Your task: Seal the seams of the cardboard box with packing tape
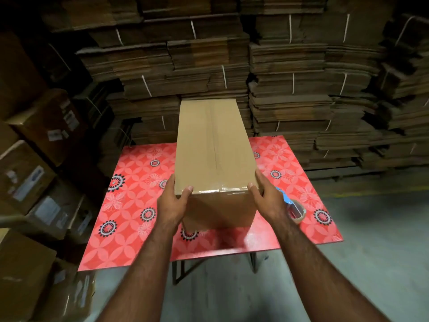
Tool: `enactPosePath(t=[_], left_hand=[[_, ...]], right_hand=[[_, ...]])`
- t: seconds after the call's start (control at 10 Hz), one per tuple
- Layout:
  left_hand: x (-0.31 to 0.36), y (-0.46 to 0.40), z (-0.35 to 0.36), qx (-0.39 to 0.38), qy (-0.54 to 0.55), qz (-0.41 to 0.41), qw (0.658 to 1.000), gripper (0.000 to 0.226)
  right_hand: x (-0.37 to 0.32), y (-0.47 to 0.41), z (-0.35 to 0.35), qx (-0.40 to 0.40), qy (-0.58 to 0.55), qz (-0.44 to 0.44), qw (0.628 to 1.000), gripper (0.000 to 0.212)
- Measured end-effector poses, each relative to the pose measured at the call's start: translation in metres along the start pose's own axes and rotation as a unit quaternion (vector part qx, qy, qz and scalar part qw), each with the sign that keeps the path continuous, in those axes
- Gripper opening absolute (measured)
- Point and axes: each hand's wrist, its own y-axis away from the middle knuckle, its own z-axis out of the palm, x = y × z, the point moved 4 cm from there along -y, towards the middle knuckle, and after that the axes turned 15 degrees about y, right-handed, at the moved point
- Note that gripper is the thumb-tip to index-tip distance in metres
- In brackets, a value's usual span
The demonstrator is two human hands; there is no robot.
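From the head view, a tall cardboard box (pixel 214 154) is standing on a red patterned table (pixel 130 205), reaching out over the table's middle toward the far edge. The left hand (pixel 173 201) is gripping the box's near left corner, thumb curled over the top edge and fingers wrapping the left side. The right hand (pixel 263 194) is gripping the near right corner the same way, thumb on top and fingers along the right side. Clear packing tape (pixel 216 189) is glinting along the near top edge, and a taped seam is running lengthwise down the middle of the top face. A blue tape dispenser (pixel 293 206) is lying on the table just beside the right wrist, partly hidden by it. Bundled stacks of flat cardboard (pixel 301 89) are filling the background, and labelled cartons (pixel 46 126) are piling up on the left.
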Motion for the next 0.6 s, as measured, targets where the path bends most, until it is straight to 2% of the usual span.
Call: enactPosePath(t=[0.4, 0.5, 0.6], left_hand=[[0.012, 0.031, 0.002, 0.013, -0.023, -0.008, 1.000, 0.054], [0.010, 0.031, -0.001, 0.001, -0.050, 0.001, 0.999, 0.058], [0.025, 0.027, 0.001, 0.027, -0.128, 0.088, 0.988, 0.046]], right_hand=[[0.017, 0.013, -0.018, -0.066, 0.055, -0.022, 0.996, 0.059], [0.016, 0.013, -0.020, -0.062, 0.076, -0.044, 0.994, 0.053], [0.003, 0.007, -0.026, 0.020, 0.119, -0.099, 0.988, 0.058]])
